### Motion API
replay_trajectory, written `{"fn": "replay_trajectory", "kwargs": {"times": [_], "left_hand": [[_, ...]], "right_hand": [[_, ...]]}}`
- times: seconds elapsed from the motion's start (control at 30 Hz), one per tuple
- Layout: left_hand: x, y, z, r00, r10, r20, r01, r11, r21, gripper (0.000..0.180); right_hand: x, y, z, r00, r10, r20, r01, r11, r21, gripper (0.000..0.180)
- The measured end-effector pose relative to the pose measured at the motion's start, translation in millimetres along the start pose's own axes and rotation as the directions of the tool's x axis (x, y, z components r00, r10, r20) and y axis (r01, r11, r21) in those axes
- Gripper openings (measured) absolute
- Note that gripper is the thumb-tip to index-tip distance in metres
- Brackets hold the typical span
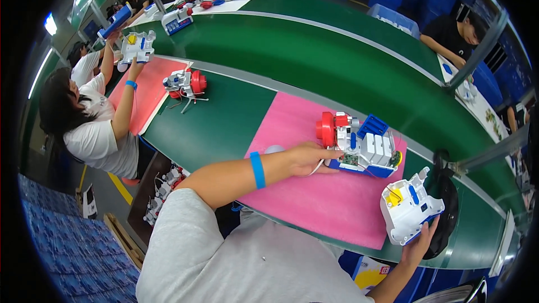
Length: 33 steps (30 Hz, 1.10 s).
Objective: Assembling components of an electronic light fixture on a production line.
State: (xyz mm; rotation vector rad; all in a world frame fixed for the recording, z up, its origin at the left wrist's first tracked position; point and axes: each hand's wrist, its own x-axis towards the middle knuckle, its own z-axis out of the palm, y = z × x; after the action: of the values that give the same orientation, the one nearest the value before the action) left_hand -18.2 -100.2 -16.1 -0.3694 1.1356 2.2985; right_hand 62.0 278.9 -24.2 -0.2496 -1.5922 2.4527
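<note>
My left hand point(310, 159) is closed on the near left end of a half-built device point(359, 157), its thumb on top and the fingers lower down. The device has a blue base, a red round part, white box-like blocks and a green circuit board. A thin white wire or strip passes by the fingers. At the right, my right hand point(417, 245) grips the lower edge of a white plastic housing half point(408, 207) with its hollow side facing up. Inside that shell are a yellow part and a blue part. The shell is held apart from the device.
A pink mat point(303, 202) lies under the device on the green bench. Behind it runs a green conveyor point(252, 45). Another red-and-white assembly point(185, 84) sits to the left, near a co-worker point(95, 112) holding a similar shell. A black curved object point(447, 213) stands beside my right hand.
</note>
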Motion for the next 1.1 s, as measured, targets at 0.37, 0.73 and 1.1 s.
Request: {"fn": "replay_trajectory", "kwargs": {"times": [0.37,0.73,1.1], "left_hand": [[13.4,76.5,-27.5,0.954,0.298,0.030,-0.292,0.947,-0.132,0.032],[110.8,208.7,-70.9,0.847,0.487,-0.215,-0.518,0.846,-0.125,0.023],[205.0,286.3,-77.2,0.854,0.469,-0.226,-0.454,0.883,0.117,0.023]], "right_hand": [[86.4,-27.2,104.1,0.980,0.016,0.198,0.005,0.995,-0.103,0.071],[250.7,42.4,217.0,0.962,0.130,0.240,-0.078,0.974,-0.214,0.089],[296.3,73.8,246.9,0.994,0.096,0.055,-0.089,0.989,-0.121,0.090]]}}
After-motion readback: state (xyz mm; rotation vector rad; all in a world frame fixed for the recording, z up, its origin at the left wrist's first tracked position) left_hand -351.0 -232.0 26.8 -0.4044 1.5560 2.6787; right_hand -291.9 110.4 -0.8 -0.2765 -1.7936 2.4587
